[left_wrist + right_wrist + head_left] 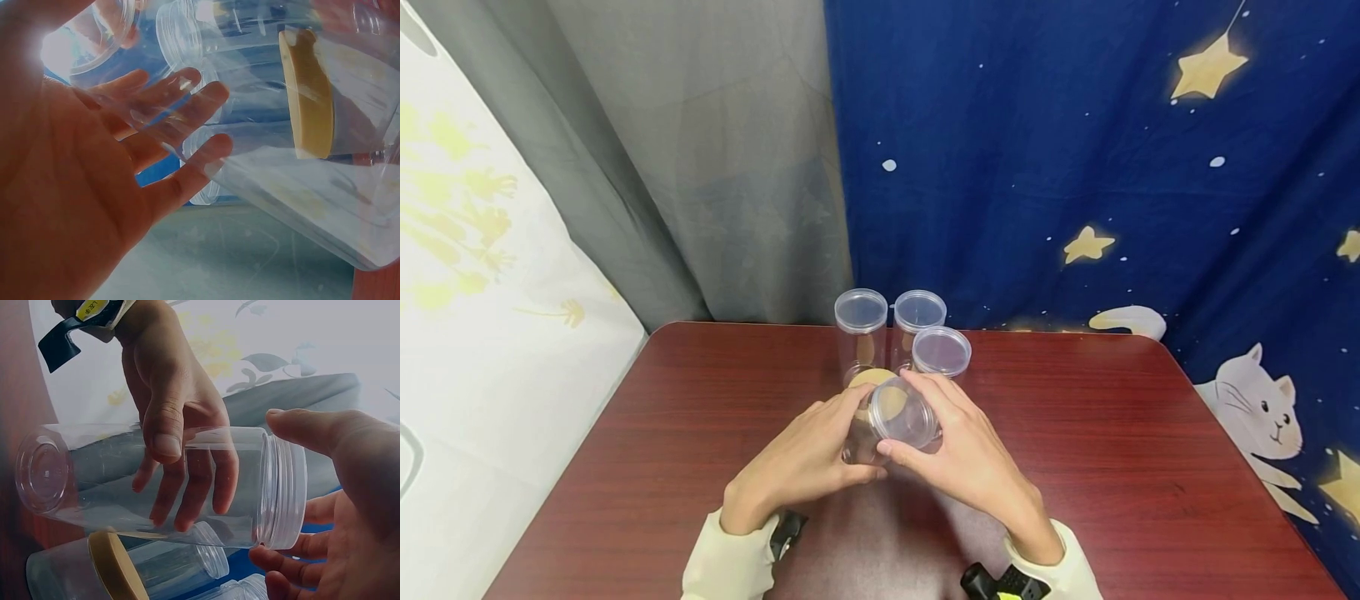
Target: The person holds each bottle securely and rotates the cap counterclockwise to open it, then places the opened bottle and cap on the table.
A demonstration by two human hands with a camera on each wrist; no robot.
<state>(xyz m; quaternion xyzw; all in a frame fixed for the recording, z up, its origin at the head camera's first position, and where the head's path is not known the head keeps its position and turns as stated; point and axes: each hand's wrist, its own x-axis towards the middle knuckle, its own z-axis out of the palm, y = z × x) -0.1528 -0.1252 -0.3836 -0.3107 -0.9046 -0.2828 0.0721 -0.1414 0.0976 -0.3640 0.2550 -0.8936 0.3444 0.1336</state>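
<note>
Both hands hold a clear plastic jar (pixel 231 487) above the front middle of the table. My left hand (pixel 805 450) grips the jar's body, thumb on the near side and fingers round the far side. Around the jar's translucent lid (pixel 906 414) curl the thumb and fingers of my right hand (pixel 966 446). Through the clear walls I see nothing inside the jar. It leans a little in the head view; whether its base touches the table I cannot tell. Just behind it is a shorter clear container with a tan lid (pixel 115 569), partly hidden.
Three more clear jars with translucent lids stand close behind: a left one (pixel 861 312), a back right one (pixel 920 310) and a nearer right one (pixel 942 352). The dark red table (pixel 1112 467) ends at a grey curtain (pixel 737 167) and a blue starred curtain (pixel 1000 150).
</note>
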